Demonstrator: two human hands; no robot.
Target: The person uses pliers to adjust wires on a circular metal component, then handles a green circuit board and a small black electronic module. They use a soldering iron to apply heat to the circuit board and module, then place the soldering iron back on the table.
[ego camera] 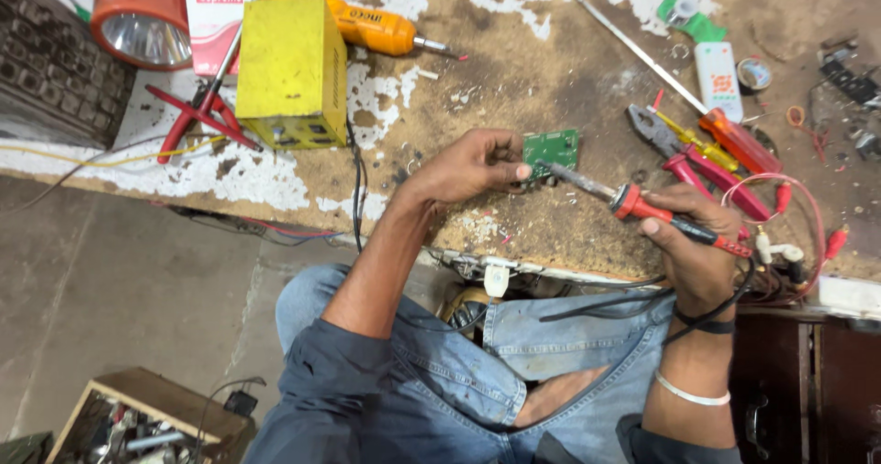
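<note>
The small green circuit board (553,149) lies on the worn brown workbench (514,88), and everything here is told from that board. The left hand (473,163) sits just left of the board and pinches its near edge to keep it from sliding. The right hand (695,244), to the right of the board and nearer the person, is wrapped around the red handle of a soldering iron (633,202). The iron's metal tip reaches up to the board's lower right corner and looks to be touching it or almost touching it. So the step in hand seems to be heating a spot on the board. That calls for a steady tip and a board held still. To the right of the board lie red pliers (697,166) and an orange screwdriver (741,141). Far to the left stands a yellow box (292,65). The spot under the tip is too small to make out, and the fingers hide part of the board.
</note>
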